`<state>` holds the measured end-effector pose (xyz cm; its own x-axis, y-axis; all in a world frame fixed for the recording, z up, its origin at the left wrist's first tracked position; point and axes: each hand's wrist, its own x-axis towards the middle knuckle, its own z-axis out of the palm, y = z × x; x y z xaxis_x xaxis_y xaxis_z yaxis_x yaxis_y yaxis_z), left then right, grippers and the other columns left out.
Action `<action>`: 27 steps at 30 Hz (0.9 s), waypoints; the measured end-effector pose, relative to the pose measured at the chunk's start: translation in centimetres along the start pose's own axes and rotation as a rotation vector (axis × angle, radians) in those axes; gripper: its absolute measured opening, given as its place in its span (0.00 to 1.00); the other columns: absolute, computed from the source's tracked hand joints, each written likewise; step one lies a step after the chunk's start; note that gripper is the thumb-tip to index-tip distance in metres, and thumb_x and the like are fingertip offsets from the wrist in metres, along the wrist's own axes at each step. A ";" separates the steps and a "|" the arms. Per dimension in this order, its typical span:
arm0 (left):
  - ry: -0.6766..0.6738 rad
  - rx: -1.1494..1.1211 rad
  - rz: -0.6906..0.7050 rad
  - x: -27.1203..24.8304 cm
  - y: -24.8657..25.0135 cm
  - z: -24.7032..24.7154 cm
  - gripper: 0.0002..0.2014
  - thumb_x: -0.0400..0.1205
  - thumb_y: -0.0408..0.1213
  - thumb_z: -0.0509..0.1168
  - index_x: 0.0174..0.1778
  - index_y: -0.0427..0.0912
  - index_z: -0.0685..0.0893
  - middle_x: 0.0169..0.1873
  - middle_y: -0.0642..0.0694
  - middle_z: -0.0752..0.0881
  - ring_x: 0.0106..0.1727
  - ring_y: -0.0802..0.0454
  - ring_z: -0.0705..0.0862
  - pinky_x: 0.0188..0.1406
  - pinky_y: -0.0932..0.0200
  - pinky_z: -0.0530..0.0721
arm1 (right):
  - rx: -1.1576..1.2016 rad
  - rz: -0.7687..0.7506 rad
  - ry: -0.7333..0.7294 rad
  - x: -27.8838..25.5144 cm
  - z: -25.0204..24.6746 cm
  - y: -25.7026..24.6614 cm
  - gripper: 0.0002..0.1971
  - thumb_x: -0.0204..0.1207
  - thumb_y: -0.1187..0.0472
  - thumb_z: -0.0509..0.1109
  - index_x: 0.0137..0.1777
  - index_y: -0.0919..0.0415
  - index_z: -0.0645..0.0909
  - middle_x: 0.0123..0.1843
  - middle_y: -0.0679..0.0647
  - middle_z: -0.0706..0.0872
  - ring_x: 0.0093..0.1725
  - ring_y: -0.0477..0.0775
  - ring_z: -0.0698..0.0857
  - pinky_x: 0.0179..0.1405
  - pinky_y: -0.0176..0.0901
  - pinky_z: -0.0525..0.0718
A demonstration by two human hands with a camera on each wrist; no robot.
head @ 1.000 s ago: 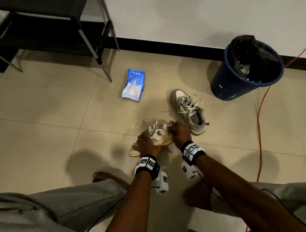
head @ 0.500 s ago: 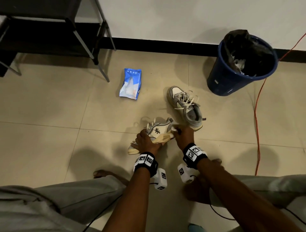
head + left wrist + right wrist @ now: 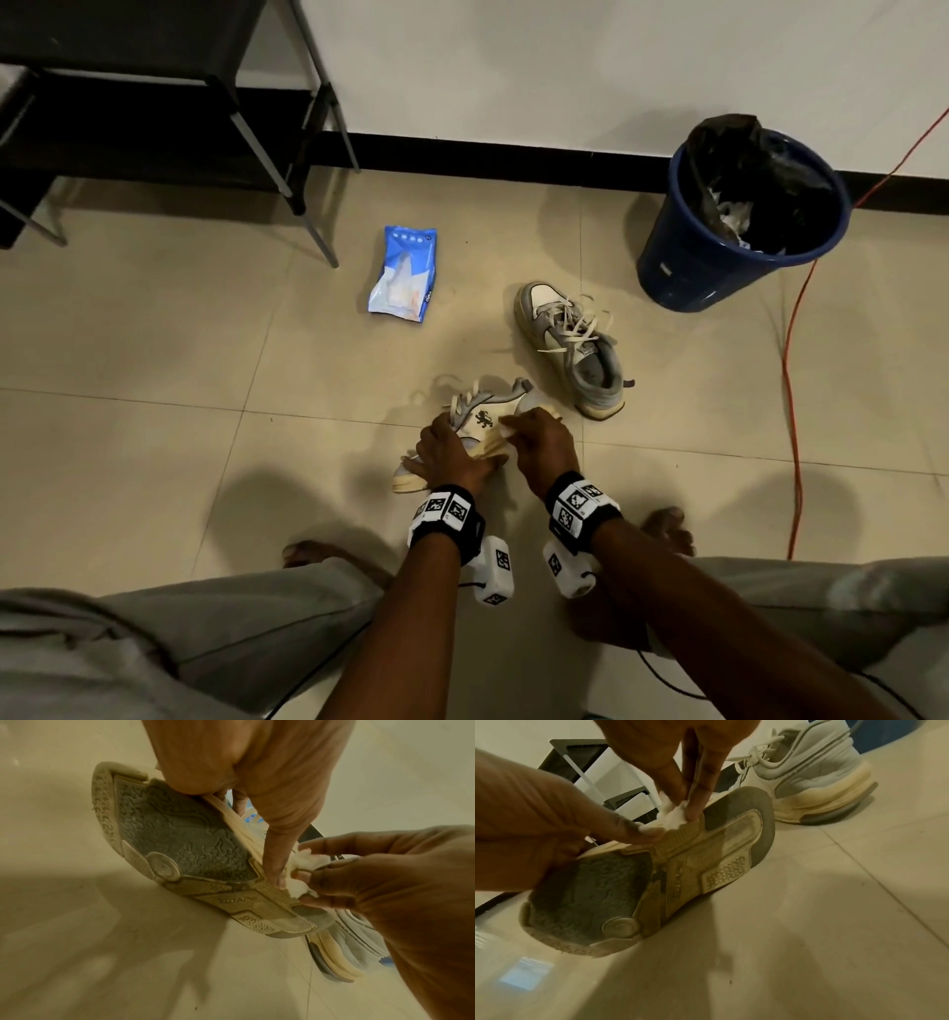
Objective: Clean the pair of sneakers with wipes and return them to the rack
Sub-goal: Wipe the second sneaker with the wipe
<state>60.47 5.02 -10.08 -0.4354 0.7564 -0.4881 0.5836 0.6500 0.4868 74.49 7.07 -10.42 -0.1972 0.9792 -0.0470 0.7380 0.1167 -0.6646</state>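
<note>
A white and grey sneaker [image 3: 488, 419] stands tilted on its side on the floor, its worn sole [image 3: 180, 845] turned towards me. My left hand [image 3: 452, 447] grips it round the forefoot, thumb along the midsole edge. My right hand [image 3: 534, 437] pinches a crumpled white wipe [image 3: 300, 874] and presses it against the midsole edge near the middle of the shoe [image 3: 641, 882], right beside the left thumb. The wipe [image 3: 675, 813] shows between the right fingertips. The second sneaker [image 3: 570, 344] stands upright on the floor just beyond, untouched.
A blue pack of wipes [image 3: 403, 275] lies on the tiles to the far left of the shoes. A blue bin [image 3: 739, 216] with a black liner stands at the far right. The black shoe rack [image 3: 154, 103] is by the wall at the upper left. An orange cable [image 3: 791, 360] runs along the right.
My right hand has slid the wipe from the heel end along the midsole towards the left hand. The left hand keeps its grip on the tilted sneaker.
</note>
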 end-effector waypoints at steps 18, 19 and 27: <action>-0.019 0.034 -0.001 0.1 -0.4 0.3 0.54 0.59 0.58 0.81 0.79 0.50 0.62 0.74 0.43 0.69 0.77 0.39 0.67 0.79 0.30 0.48 | 0.070 0.258 0.117 5.3 -2.2 1.0 0.10 0.65 0.71 0.76 0.47 0.64 0.91 0.47 0.61 0.91 0.49 0.61 0.88 0.51 0.43 0.83; -0.014 0.030 0.002 0.1 -0.3 0.2 0.54 0.60 0.58 0.81 0.79 0.50 0.62 0.74 0.42 0.69 0.77 0.39 0.67 0.80 0.30 0.48 | 0.022 0.123 0.028 4.6 -1.6 0.3 0.12 0.64 0.73 0.75 0.46 0.63 0.91 0.47 0.61 0.91 0.50 0.61 0.88 0.51 0.45 0.84; -0.018 0.039 0.000 -0.2 -0.1 0.1 0.55 0.60 0.60 0.81 0.80 0.49 0.61 0.75 0.42 0.69 0.78 0.37 0.66 0.80 0.29 0.48 | -0.083 0.259 0.094 4.1 -3.3 0.9 0.07 0.68 0.64 0.74 0.45 0.56 0.90 0.43 0.56 0.89 0.48 0.60 0.85 0.40 0.50 0.84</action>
<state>60.56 4.75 -10.07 -0.4232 0.7551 -0.5008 0.6103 0.6461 0.4584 76.50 11.74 -8.74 0.0629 0.9888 -0.1356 0.8072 -0.1303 -0.5757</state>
